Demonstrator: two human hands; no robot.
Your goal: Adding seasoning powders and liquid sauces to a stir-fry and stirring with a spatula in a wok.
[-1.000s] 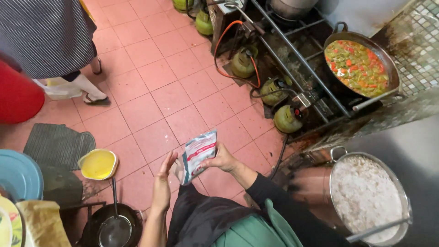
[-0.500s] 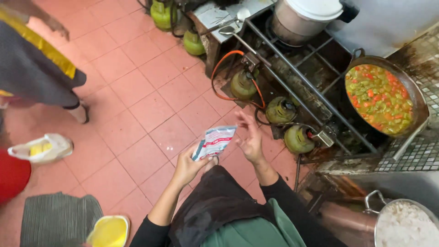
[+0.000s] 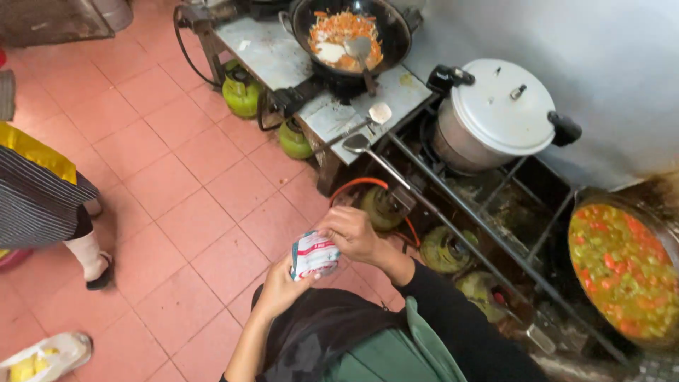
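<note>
A black wok [image 3: 353,32] of orange and white chopped food sits on a burner at the top, a ladle [image 3: 362,53] resting in it. Beside it on the steel bench [image 3: 272,49] lie two long-handled spatulas [image 3: 368,124]. A pressure cooker [image 3: 495,117] with a pale lid stands to the right. A large pan [image 3: 622,272] holds green and orange stew. Green gas cylinders [image 3: 242,95] stand on the red tiled floor [image 3: 163,184].

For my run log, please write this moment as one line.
left hand: grips small white packet from below | right hand: pinches its top | beside: pan of vegetables, pressure cooker
</note>
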